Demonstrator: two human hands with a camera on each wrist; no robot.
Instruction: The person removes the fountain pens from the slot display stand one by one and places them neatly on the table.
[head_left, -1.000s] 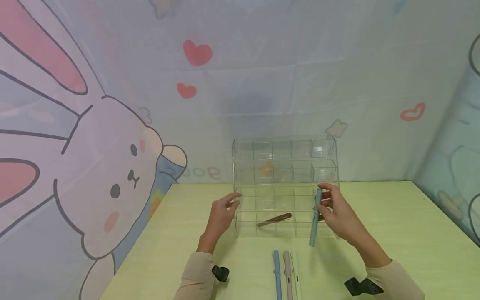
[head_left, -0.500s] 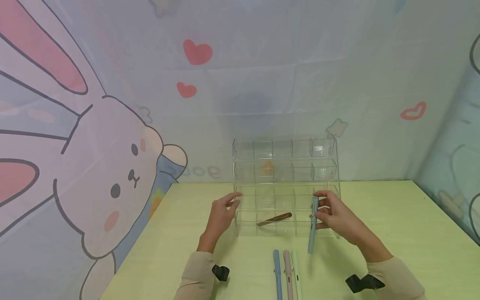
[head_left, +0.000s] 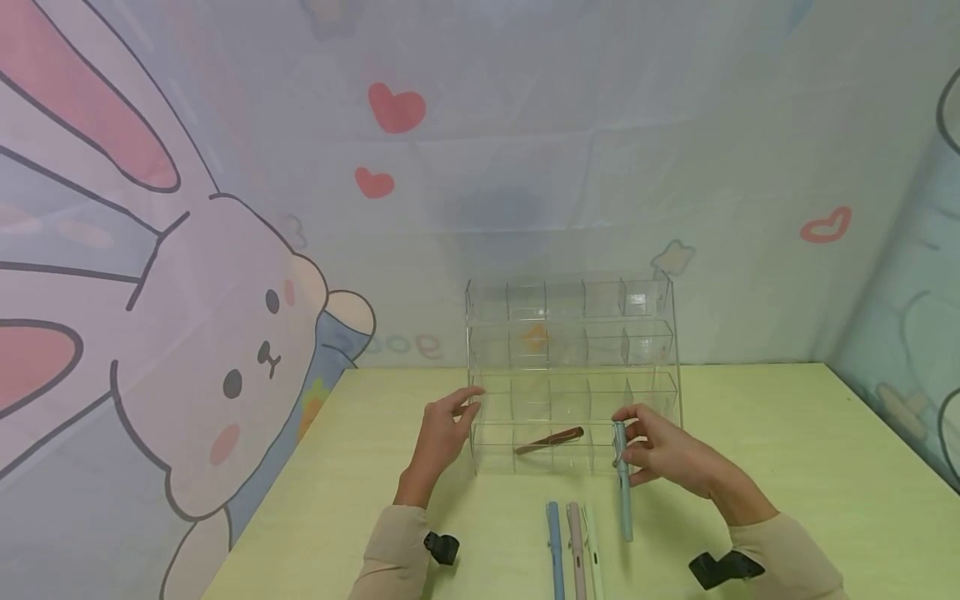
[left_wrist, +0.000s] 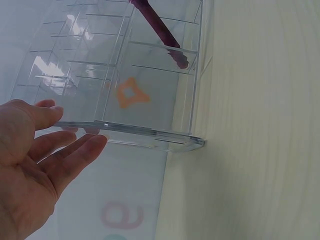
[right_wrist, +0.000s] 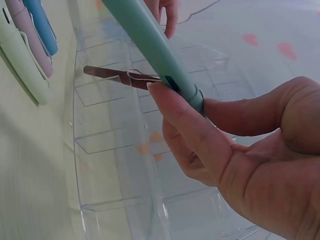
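A clear acrylic display rack [head_left: 574,373] with stepped rows of small compartments stands on the table. My left hand [head_left: 442,429] grips its left side; in the left wrist view the thumb and fingers lie on opposite faces of the side panel [left_wrist: 135,129]. With thumb and fingers, my right hand [head_left: 663,450] pinches a teal pen [head_left: 625,500] near its upper end, in front of the rack's lower right part. The teal pen's clip faces left and its lower end points toward me. A dark brown pen [head_left: 551,440] lies slanted across the bottom row.
On the pale yellow table [head_left: 352,467], in front of the rack, a blue pen [head_left: 555,546], a pink pen [head_left: 576,546] and a light green pen [head_left: 593,550] lie side by side. A printed cloth [head_left: 525,167] hangs behind the table.
My right hand has come down and toward me with the teal pen, away from the rack's right compartments. My left hand and the rack have stayed put.
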